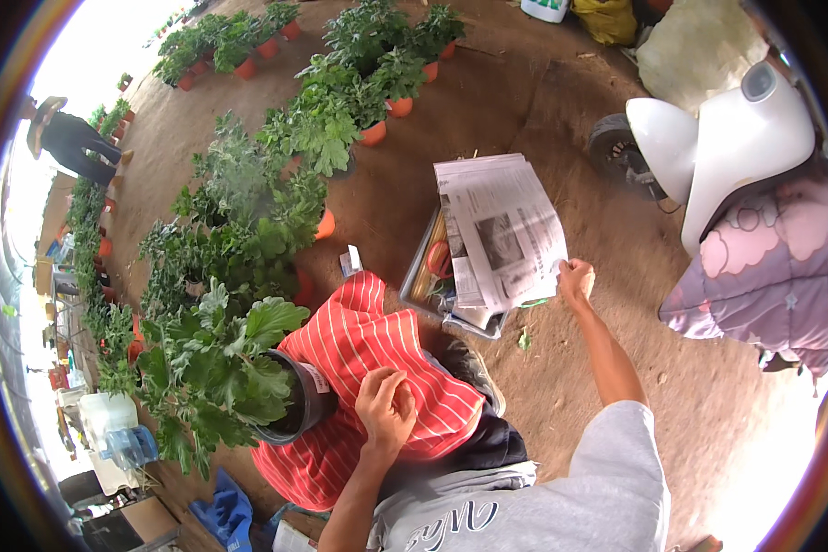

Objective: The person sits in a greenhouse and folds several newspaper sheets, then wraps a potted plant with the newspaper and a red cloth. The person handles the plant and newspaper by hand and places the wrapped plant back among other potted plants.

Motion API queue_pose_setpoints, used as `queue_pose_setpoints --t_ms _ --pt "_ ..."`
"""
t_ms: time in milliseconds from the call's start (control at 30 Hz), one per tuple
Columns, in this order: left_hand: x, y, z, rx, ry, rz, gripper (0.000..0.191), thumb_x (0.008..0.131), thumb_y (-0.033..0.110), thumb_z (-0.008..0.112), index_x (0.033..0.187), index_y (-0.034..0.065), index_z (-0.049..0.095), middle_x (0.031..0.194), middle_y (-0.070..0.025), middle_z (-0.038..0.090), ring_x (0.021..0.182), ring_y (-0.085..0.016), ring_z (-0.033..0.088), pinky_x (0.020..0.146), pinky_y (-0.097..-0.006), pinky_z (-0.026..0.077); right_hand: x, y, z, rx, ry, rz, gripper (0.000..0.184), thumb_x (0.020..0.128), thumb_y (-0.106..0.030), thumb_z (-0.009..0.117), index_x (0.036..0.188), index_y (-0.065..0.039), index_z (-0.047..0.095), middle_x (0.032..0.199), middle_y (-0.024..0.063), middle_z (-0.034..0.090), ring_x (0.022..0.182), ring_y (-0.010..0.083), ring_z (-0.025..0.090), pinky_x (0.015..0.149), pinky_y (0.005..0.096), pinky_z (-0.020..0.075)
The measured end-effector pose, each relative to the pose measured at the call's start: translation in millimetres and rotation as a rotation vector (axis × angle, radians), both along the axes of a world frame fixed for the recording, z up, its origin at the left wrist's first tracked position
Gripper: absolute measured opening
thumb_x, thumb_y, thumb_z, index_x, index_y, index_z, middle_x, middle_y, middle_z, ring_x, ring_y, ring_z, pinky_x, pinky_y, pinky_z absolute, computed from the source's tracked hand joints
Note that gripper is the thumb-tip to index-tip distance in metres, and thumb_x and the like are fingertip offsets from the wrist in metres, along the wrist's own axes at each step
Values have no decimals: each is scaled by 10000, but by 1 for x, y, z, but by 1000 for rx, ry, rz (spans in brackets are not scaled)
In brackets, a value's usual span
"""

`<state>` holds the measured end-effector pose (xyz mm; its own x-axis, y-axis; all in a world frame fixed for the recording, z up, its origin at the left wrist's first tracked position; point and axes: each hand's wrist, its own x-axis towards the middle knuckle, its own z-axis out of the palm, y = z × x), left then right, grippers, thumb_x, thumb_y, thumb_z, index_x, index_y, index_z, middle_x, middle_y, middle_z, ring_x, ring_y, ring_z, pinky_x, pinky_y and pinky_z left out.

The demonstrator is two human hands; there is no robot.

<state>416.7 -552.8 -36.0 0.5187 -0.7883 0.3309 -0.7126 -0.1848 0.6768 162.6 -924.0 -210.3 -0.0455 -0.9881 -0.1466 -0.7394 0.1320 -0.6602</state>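
Observation:
My right hand (577, 281) pinches the lower right edge of a stack of newspaper sheets (507, 231). The sheets lie over a grey plastic tray (417, 257), hiding much of it. Red-handled scissors (439, 259) and thin wooden sticks (433, 234) show at its left side. Above my lap, my left hand (386, 410) is loosely bent, with nothing visible in it. A red striped cloth (386, 345) covers my legs. On it, left of that hand, a black plastic pot (310, 393) with a leafy green plant (228, 372) leans to the left.
Several leafy plants in orange pots (372, 133) stand in rows ahead and left. A white scooter (738, 145) draped with a purple quilted cover (766, 276) is at right. Another person (76, 141) stands far left. A blue clear bottle (131, 447) and blue bag (226, 510) lie lower left.

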Motion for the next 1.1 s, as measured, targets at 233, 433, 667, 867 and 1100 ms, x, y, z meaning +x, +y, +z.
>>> queue_pose_setpoints --t_ms 233,433,667,867,1100 --pt "-51 -68 40 18 86 -163 874 782 109 849 1534 4 416 1286 -185 658 1211 -337 629 1025 -449 519 73 127 209 214 -985 364 222 987 -224 700 920 -17 741 792 66 741 710 152 716 662 341 627" --pt "-31 -46 61 -153 521 26 242 904 -8 696 1144 -44 699 893 -59 713 854 -112 668 745 -282 530 83 169 238 95 -1159 581 229 988 -231 726 1010 -10 780 947 109 778 836 174 726 782 316 610" --pt "20 81 96 -353 754 258 223 945 1 724 1163 -40 708 1076 -23 733 950 -96 650 863 -264 512 54 89 128 440 -1159 402 886 851 -553 796 1473 1 494 1370 154 603 1283 265 561 1041 486 507" --pt "22 155 98 -272 655 348 266 933 -7 736 1196 -32 707 1115 -36 741 1006 -120 663 908 -282 515 103 122 155 727 -1218 839 601 867 -323 862 1326 13 669 1184 88 748 1022 179 697 962 348 542" --pt "29 199 89 -178 666 360 263 946 -17 710 1209 -16 707 1113 -27 734 1010 -114 656 908 -283 519 138 127 178 698 -1108 856 192 858 -46 792 1049 -24 779 949 51 781 856 143 709 804 318 566"
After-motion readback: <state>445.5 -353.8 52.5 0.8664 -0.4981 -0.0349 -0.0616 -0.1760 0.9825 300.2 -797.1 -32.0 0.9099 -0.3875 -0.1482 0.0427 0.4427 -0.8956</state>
